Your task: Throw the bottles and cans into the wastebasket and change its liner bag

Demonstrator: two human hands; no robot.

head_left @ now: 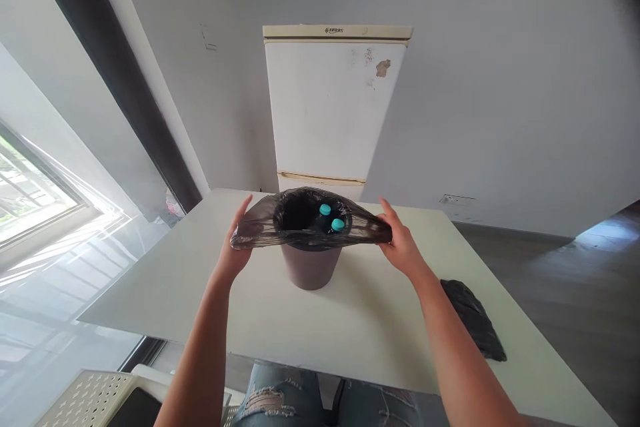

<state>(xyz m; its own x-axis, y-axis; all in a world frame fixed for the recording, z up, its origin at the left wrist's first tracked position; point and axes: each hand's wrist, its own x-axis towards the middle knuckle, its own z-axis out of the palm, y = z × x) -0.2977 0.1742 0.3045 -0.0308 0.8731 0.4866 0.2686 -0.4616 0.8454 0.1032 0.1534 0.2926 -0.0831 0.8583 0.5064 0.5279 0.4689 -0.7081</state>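
A small mauve bin (310, 267) stands in the middle of the white table (200, 293). A black plastic liner bag (260, 227) sits in the bin, with its rim stretched out sideways. My left hand (235, 247) grips the left edge of the liner, fingers closed on the film. My right hand (400, 240) grips the right edge the same way. Inside the bag show two bottles with teal caps (332, 217).
A folded black bag (473, 320) lies on the table to the right. A white fridge (330, 107) stands against the wall behind the table. A white perforated chair (90, 400) is at the lower left, beside a bright window.
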